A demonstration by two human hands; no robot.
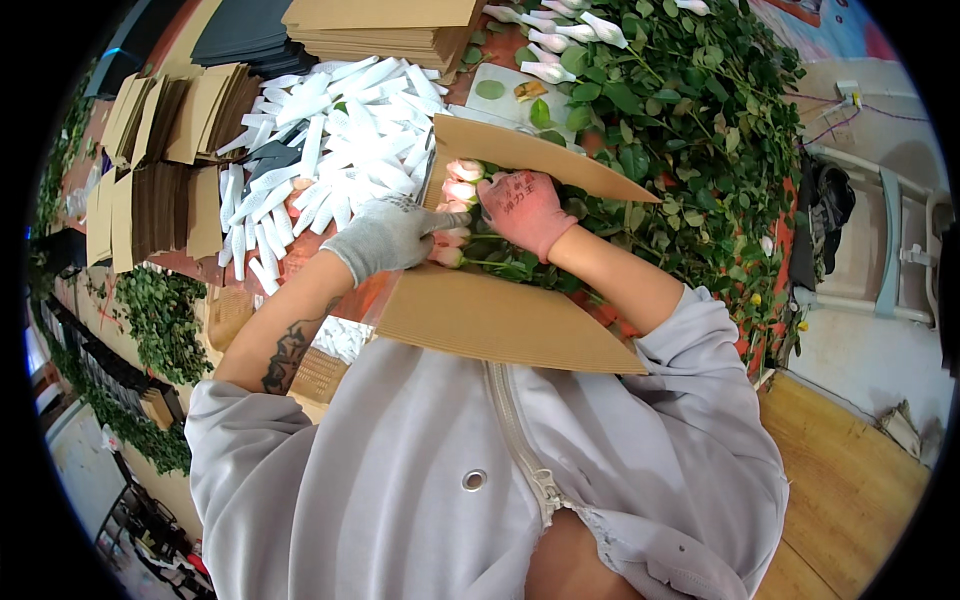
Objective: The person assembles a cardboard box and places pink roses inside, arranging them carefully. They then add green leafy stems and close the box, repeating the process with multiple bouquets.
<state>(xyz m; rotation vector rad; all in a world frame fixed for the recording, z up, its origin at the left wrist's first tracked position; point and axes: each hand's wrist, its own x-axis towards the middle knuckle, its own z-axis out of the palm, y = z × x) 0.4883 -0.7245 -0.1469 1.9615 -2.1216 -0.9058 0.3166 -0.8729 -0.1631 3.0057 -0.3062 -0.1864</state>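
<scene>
Pale pink roses lie in a row, heads to the left, between the raised flaps of a corrugated cardboard wrap. My left hand, in a grey knit glove, reaches in from the left; its extended finger touches the rose heads. In a pink glove bearing print, my right hand is curled over the stems just right of the heads. Its fingertips are partly hidden, so I cannot tell what it grips. Green leaves and stems stick out of the wrap on the right.
White foam mesh sleeves are heaped at the left, with black scissors among them. Beyond stand stacks of cardboard. Leafy rose stems cover the right side; sleeved rose heads lie at the top. Below left is a basket.
</scene>
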